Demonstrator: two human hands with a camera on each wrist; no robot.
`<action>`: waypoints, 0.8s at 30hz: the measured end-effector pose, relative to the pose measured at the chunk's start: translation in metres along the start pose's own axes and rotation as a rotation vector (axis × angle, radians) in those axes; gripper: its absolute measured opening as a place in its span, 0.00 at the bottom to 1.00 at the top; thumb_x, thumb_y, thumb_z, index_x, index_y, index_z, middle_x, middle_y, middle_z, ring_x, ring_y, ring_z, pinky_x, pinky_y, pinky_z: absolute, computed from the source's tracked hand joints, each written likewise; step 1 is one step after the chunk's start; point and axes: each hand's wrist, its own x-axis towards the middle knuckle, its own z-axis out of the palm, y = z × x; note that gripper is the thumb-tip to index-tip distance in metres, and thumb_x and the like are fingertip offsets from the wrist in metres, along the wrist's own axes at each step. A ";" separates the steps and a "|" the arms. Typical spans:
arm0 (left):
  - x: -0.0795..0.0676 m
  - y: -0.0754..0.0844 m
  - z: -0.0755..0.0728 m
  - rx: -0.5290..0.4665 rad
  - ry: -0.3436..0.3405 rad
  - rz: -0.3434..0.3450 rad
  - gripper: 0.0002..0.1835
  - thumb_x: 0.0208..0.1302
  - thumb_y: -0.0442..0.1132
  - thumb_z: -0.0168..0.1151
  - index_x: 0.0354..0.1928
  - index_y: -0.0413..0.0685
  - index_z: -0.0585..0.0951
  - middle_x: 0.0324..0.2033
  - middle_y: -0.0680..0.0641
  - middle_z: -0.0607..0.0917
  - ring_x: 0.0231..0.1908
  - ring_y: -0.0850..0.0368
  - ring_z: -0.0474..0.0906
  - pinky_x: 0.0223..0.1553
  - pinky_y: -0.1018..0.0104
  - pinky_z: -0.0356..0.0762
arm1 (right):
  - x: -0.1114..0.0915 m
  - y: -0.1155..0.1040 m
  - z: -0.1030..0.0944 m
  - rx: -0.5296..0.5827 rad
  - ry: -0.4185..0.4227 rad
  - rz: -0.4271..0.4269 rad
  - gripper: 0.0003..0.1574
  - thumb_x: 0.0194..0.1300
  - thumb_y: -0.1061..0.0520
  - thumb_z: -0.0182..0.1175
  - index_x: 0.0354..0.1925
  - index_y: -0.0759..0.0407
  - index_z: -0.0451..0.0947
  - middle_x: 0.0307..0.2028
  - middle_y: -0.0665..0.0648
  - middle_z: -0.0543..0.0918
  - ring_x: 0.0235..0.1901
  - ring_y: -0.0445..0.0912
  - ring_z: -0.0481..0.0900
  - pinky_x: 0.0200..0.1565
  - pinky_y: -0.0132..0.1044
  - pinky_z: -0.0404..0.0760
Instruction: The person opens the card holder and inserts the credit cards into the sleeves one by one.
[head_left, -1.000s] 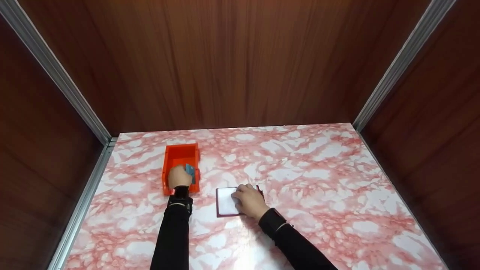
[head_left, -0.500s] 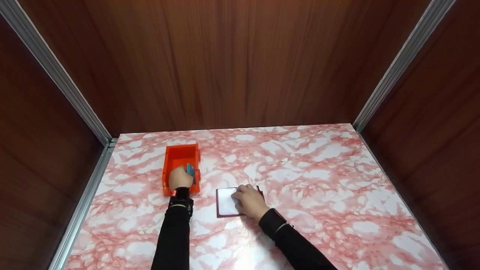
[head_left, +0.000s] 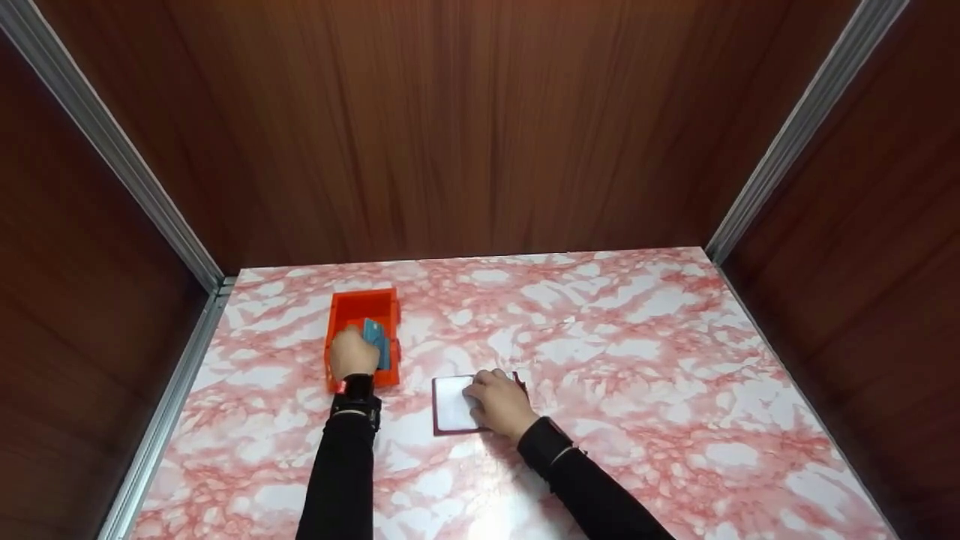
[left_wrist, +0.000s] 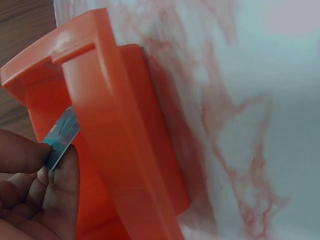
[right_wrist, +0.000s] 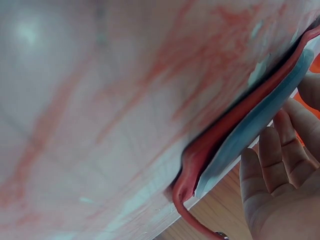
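Observation:
My left hand (head_left: pixel 354 354) is inside the orange bin (head_left: pixel 364 295), pinching a teal card (head_left: pixel 372 329) between thumb and fingers. In the left wrist view the card (left_wrist: pixel 62 134) is tilted, partly hidden by the bin wall (left_wrist: pixel 107 130). More blue shows just below the card in the head view; I cannot tell whether it is a second card. My right hand (head_left: pixel 501 401) rests on a flat, dark red-edged case with a white face (head_left: pixel 452 405). From the right wrist, loosely bent fingers (right_wrist: pixel 270 160) touch a pale bluish sheet (right_wrist: pixel 255 122) above the red cover (right_wrist: pixel 235 112), which has a strap.
The tabletop (head_left: pixel 637 375) has a red and white marbled pattern. Brown wood-grain panels (head_left: pixel 480 135) enclose it at the back and both sides, with metal rails (head_left: pixel 810 112) at the corners. The bin stands left of the case.
My left hand has shifted slightly left within the bin, and the teal card has turned so more of its face shows. The right hand and the case have stayed put.

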 end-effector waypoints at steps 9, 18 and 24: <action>0.004 0.007 -0.023 -0.097 0.105 0.061 0.13 0.58 0.24 0.52 0.41 0.29 0.82 0.36 0.30 0.82 0.41 0.32 0.78 0.45 0.42 0.74 | 0.000 0.001 0.001 -0.022 -0.005 -0.001 0.15 0.50 0.57 0.72 0.39 0.54 0.85 0.40 0.54 0.79 0.37 0.51 0.74 0.40 0.40 0.76; 0.002 0.027 -0.037 -0.167 0.161 0.118 0.12 0.61 0.27 0.55 0.45 0.28 0.81 0.39 0.31 0.82 0.45 0.34 0.78 0.50 0.45 0.72 | 0.000 -0.002 -0.001 -0.007 -0.012 0.013 0.16 0.50 0.58 0.71 0.41 0.54 0.86 0.40 0.54 0.79 0.37 0.51 0.74 0.38 0.40 0.77; -0.006 0.045 -0.037 -0.191 0.150 0.167 0.12 0.62 0.27 0.56 0.46 0.31 0.81 0.39 0.33 0.82 0.44 0.37 0.78 0.48 0.46 0.73 | 0.001 -0.001 0.000 0.010 -0.011 0.018 0.16 0.49 0.59 0.71 0.41 0.55 0.86 0.39 0.54 0.79 0.36 0.52 0.74 0.38 0.41 0.77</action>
